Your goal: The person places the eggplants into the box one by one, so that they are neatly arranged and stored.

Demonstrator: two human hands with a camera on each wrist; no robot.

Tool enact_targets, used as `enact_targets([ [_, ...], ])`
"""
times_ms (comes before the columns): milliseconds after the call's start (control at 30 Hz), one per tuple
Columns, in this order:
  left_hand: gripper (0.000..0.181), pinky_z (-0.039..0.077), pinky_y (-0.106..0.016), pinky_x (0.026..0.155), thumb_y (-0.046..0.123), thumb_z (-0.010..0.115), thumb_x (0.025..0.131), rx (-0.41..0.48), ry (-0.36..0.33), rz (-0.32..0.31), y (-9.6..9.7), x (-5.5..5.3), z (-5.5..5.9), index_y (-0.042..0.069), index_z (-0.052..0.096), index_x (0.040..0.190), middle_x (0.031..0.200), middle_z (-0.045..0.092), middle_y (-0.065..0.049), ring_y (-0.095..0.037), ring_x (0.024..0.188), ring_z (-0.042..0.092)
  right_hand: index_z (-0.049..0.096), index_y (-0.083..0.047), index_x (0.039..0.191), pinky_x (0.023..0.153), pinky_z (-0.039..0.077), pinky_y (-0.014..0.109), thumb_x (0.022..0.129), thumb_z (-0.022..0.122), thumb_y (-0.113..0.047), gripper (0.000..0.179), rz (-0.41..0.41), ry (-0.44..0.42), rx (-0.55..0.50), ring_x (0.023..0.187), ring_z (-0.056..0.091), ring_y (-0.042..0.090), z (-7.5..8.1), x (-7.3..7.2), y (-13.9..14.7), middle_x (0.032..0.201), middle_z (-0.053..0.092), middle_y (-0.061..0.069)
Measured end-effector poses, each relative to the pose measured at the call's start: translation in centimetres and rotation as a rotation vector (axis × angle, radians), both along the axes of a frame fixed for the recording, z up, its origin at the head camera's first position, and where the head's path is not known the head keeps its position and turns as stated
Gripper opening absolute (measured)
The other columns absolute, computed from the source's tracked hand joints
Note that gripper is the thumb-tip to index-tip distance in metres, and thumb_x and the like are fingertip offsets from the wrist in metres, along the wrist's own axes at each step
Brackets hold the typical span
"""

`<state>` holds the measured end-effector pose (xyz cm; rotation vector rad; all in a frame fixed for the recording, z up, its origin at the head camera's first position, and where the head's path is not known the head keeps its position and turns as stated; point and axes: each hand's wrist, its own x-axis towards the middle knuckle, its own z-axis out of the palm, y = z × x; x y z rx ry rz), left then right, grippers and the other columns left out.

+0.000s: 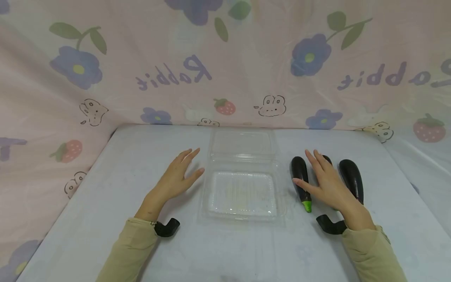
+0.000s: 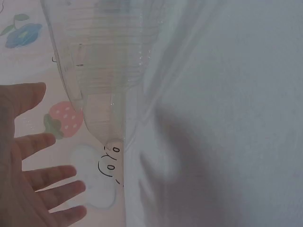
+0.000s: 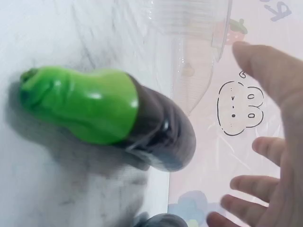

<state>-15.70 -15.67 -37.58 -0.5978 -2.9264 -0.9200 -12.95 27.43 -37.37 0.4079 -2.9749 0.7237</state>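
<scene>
Left hand (image 1: 174,180) is extending spread fingers, holding nothing, right hand (image 1: 329,186) is likewise spreading fingers, gripping nothing, ribbed rectangular clear plastic box (image 1: 241,196) is lying between them, glossy elongated eggplants (image 1: 299,170) are resting near right hand, printed curtain (image 1: 243,74) is hanging behind.

The right hand (image 1: 329,188) hides most of the middle eggplant (image 1: 328,159); both sleeves (image 1: 127,250) run off the head view's bottom.

Showed smooth gloss on eggplants (image 1: 299,168) toward right edge of table (image 1: 394,196), clear, shiny plastic on clamshell container (image 1: 243,192).
</scene>
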Motion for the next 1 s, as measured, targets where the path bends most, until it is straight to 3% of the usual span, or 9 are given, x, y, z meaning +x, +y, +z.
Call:
enact_targets([
  [167, 0.060, 0.036, -0.054, 0.108, 0.039, 0.059, 0.095, 0.143, -0.045, -0.068, -0.1, 0.0, -0.2, 0.016, 0.039, 0.147, 0.146, 0.042, -0.010, -0.033, 0.132, 0.042, 0.005, -0.019, 0.156, 0.097, 0.027, 0.074, 0.088, 0.067, -0.045, 0.096, -0.007, -0.042, -0.016, 0.134, 0.023, 0.057, -0.3, 0.4, 0.2, 0.157, 0.008, 0.027],
  [333, 0.056, 0.042, -0.051, 0.103, 0.029, 0.064, 0.093, 0.205, -0.018, -0.110, -0.1, 0.1, -0.8, 0.011, 0.045, 0.143, 0.140, 0.050, -0.010, -0.033, 0.123, 0.052, 0.005, -0.019, 0.156, 0.096, 0.030, 0.074, 0.088, 0.067, -0.045, 0.096, -0.011, -0.060, -0.012, 0.131, 0.027, 0.058, -0.5, 0.7, 0.3, 0.156, 0.011, 0.029],
  [600, 0.054, 0.049, -0.050, 0.098, 0.020, 0.065, 0.092, 0.302, -0.083, -0.161, 0.0, 0.5, -1.2, 0.008, 0.046, 0.141, 0.139, 0.051, -0.016, -0.034, 0.116, 0.059, 0.013, -0.012, 0.155, 0.095, 0.033, 0.072, 0.086, 0.069, -0.044, 0.094, -0.016, -0.050, -0.008, 0.127, 0.033, 0.058, -0.6, 0.9, 0.2, 0.152, 0.019, 0.032],
  [833, 0.050, 0.050, -0.049, 0.095, 0.013, 0.065, 0.092, 0.398, -0.094, -0.202, -0.1, 0.6, -1.7, 0.003, 0.049, 0.138, 0.138, 0.051, -0.019, -0.038, 0.112, 0.061, 0.012, -0.011, 0.155, 0.096, 0.033, 0.072, 0.086, 0.069, -0.043, 0.095, -0.005, -0.049, -0.001, 0.127, 0.033, 0.057, -0.7, 1.0, 0.2, 0.150, 0.023, 0.034],
  [1000, 0.051, 0.051, -0.048, 0.096, 0.014, 0.069, 0.090, 0.440, -0.135, -0.194, 0.1, 0.7, -1.9, 0.007, 0.052, 0.137, 0.137, 0.053, -0.016, -0.037, 0.113, 0.060, 0.012, -0.013, 0.155, 0.095, 0.033, 0.072, 0.087, 0.069, -0.042, 0.093, -0.003, -0.058, -0.016, 0.128, 0.033, 0.057, -0.7, 1.1, 0.3, 0.149, 0.023, 0.034],
])
